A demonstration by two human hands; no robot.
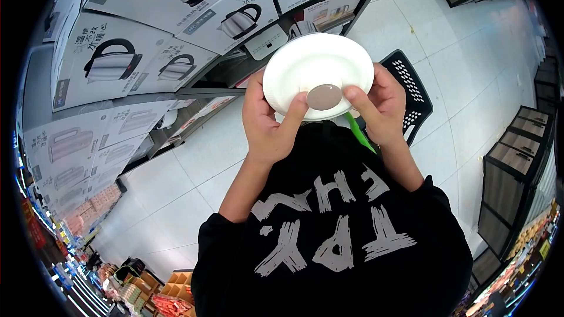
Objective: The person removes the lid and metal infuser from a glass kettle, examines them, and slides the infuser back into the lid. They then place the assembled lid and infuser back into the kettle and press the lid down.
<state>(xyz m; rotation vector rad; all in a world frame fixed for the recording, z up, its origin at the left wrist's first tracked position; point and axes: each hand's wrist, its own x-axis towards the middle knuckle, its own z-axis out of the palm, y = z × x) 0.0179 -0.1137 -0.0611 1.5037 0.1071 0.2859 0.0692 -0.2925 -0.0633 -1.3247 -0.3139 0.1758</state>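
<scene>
A white oval shallow dish (288,61) is held up in front of my chest, with a taupe oval disc (324,97) on its near side. My left hand (271,118) is closed on the dish's left edge, its thumb beside the disc. My right hand (383,105) grips the right edge, fingers curled behind and thumb tip close to the disc's right side. Below the dish, a green strip (359,132) shows between my right wrist and the black sweatshirt (335,240). A black basket with holes (415,94) is partly hidden behind my right hand.
Boxes with kettle pictures (111,61) are stacked on shelves to the left, close to my left hand. White tiled floor (470,58) lies beyond and around. Dark cabinets (511,170) stand at the right, and cardboard boxes (176,290) sit at the lower left.
</scene>
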